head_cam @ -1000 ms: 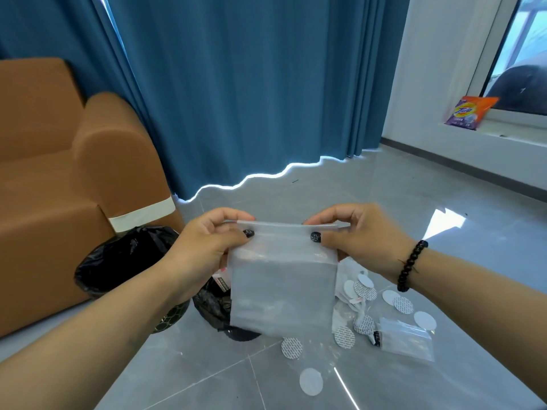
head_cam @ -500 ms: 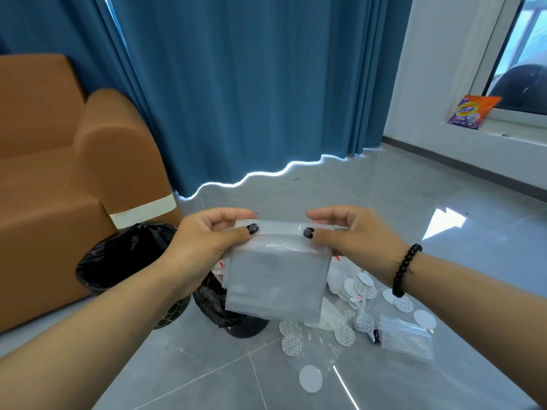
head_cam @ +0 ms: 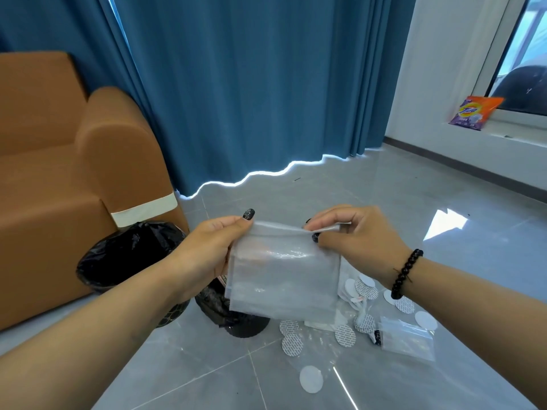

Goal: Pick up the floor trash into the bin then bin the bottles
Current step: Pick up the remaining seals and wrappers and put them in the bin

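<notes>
Clear plastic bag (head_cam: 284,279) hangs above the floor trash (head_cam: 355,321), its top edge pinched by the left hand (head_cam: 207,250) and right hand (head_cam: 352,235), maybe to open it, near the black bin (head_cam: 118,255).

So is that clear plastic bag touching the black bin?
Apart. In the head view both hands, left and right, hold the clear bag up by its top edge, in front of the bin.
</notes>
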